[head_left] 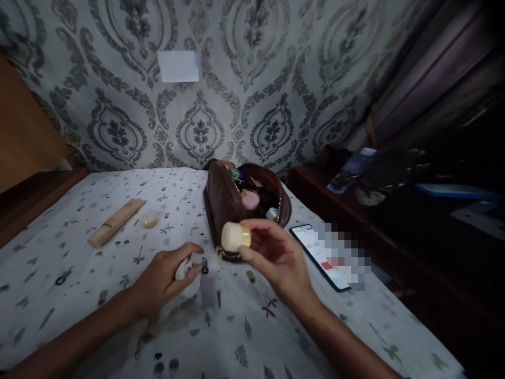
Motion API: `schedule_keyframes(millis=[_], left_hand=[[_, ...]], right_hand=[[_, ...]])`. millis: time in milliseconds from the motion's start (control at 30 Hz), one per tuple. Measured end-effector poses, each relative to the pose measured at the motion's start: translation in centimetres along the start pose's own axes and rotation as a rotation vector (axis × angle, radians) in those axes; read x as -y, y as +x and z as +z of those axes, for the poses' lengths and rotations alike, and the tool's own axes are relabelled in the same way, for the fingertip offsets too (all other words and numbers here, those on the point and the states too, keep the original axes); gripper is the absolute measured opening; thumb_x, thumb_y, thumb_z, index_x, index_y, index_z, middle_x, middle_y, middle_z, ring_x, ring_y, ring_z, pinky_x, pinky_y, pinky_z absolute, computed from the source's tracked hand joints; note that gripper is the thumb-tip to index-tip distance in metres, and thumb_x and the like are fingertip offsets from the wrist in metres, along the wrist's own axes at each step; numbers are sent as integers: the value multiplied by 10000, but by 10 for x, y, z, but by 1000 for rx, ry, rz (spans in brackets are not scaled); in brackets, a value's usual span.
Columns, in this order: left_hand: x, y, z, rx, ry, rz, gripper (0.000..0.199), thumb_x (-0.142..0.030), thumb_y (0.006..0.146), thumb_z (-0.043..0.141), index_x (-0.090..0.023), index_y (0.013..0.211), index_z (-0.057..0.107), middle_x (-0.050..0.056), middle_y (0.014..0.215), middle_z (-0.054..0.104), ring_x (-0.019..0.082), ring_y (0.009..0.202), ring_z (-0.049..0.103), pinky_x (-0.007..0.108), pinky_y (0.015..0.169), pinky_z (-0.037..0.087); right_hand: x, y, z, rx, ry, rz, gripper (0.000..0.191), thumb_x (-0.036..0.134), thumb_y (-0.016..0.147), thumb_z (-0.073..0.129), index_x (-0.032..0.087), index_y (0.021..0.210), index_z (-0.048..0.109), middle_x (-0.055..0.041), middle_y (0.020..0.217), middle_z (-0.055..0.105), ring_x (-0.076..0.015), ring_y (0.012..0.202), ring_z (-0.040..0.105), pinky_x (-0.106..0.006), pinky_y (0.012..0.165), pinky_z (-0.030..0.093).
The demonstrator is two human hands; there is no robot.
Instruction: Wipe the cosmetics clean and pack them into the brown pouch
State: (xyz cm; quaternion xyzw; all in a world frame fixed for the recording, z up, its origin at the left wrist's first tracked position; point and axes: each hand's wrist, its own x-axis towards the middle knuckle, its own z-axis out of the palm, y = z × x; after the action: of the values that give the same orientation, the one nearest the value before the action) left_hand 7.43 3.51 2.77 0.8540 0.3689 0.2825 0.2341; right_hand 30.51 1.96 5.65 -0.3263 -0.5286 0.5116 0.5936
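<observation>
Between the thumb and fingers of my right hand (282, 258) is a small cosmetic jar (232, 237), cream-coloured with a gold band, held sideways above the sheet. My left hand (161, 273) pinches a crumpled white tissue (183, 267) a little lower, apart from the jar. Just behind the jar stands a brown cosmetic bag (221, 197), unzipped, with a pink round item (250, 199) and a white-capped item (272, 213) inside. Further left a beige tube (116, 222) and a small pale round pot (149, 219) lie on the sheet.
A phone (315, 252) with a lit screen lies right of my right hand. The patterned sheet (221, 326) runs back to a papered wall. Beyond its right edge a clear plastic bottle (351, 171) lies tilted on dark furniture. Brown wooden furniture (31, 126) borders the left.
</observation>
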Motion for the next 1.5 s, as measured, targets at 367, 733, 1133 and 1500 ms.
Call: schedule_keyframes(millis=[367, 733, 1133, 1500], left_hand=[[-28, 76, 14, -8, 900, 410, 676, -41, 758, 429, -214, 1411, 452, 14, 776, 632, 178, 526, 593, 258, 410, 366], [-4, 66, 21, -40, 808, 472, 547, -69, 962, 390, -195, 1495, 389, -33, 667, 527, 142, 514, 514, 283, 485, 359], [-2, 57, 31, -65, 735, 457, 676, 10, 898, 326, -214, 1535, 340, -35, 656, 528, 140, 495, 500, 274, 449, 334], [-14, 45, 34, -54, 701, 511, 500, 37, 858, 319, -93, 1281, 553, -27, 620, 548, 125, 426, 524, 247, 393, 376]], right_hand=[[29, 43, -74, -13, -787, -429, 373, 300, 885, 712, 223, 1234, 605, -62, 1129, 697, -208, 955, 675, -342, 871, 551], [32, 70, -87, 274, -847, -324, 160, 169, 812, 727, 254, 945, 701, 31, 888, 694, -140, 737, 606, -255, 665, 459], [46, 112, -66, 727, -957, -144, 140, 24, 724, 699, 158, 697, 669, 52, 643, 573, -88, 625, 501, -236, 578, 307], [39, 109, -52, 833, -1278, -52, 82, 105, 708, 725, 148, 773, 702, -26, 768, 666, -164, 765, 583, -243, 601, 341]])
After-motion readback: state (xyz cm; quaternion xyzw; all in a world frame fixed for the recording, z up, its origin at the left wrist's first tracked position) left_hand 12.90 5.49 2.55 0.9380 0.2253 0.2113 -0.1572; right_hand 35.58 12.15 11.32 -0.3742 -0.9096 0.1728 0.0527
